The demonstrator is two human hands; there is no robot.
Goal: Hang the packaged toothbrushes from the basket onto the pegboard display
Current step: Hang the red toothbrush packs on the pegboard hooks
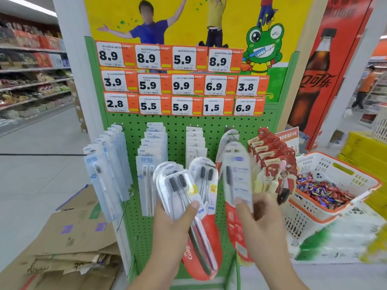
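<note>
Both hands' grips (171,222) around toothbrush packs (180,189)

A single wide-angle view from the person's head, looking forward and slightly down; it faces the green perforated metal pegboard (178,130) almost square on and close; the left hand (171,225) and right hand (261,222) reach up from the bottom edge, filling the lower centre; above the hands run rows of orange-and-white paper price tags (182,82); right of the right hand, just beside the board, sits a white plastic basket with orange rim (335,170); left of the left hand lie flattened brown cardboard sheets (69,237); straight lines bow near the frame's edges.
</note>
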